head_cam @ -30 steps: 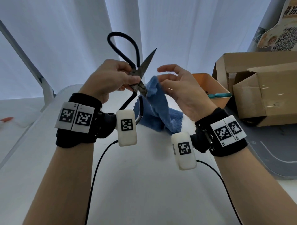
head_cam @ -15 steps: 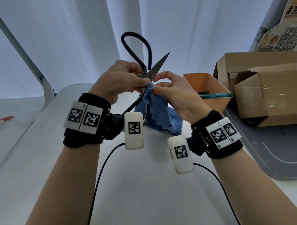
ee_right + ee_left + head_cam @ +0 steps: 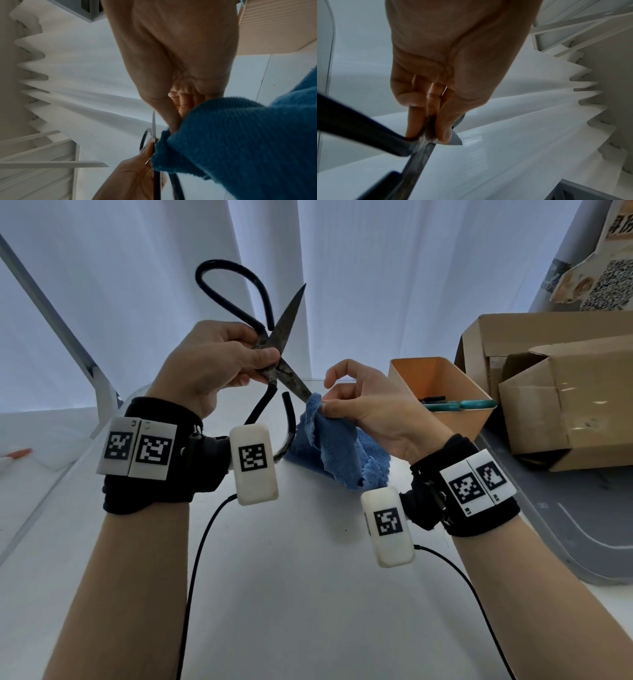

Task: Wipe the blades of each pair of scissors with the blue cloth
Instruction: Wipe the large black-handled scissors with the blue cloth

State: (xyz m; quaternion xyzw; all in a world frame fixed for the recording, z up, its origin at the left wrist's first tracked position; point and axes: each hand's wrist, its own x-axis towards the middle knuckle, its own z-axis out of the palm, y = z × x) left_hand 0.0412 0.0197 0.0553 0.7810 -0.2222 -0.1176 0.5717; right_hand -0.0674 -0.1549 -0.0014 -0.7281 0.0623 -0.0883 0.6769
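Holding the black scissors (image 3: 274,361) up in the air over the white table (image 3: 308,594), the left hand (image 3: 212,364) pinches them right at the pivot, thumb on one side and curled fingers behind, so both dark blades stand spread in an X. One blade points up toward the curtain, the other slants down to the right, where its tip meets the blue cloth (image 3: 329,440). The right hand (image 3: 370,405) pinches a fold of that cloth between thumb and fingers around the lower blade's end, with the forefinger lifted clear.

These scissors look like old iron ones: stiff, probably fairly heavy for their size, with stained, rough-looking blades and bare points at both ends. The pivot seems the sensible place to hold them, since it keeps the blades from swinging shut on the wiping fingers. The cloth is soft and limp; most of it hangs down to the table, so it could snag on the open loop handles (image 3: 236,296) that curl above and below the grip.

There is plenty of open air in front and to the left. To the right stand an orange box (image 3: 472,422) holding a teal-handled pair (image 3: 455,405), and a cardboard box (image 3: 565,392) beyond it, both well apart from the hands.
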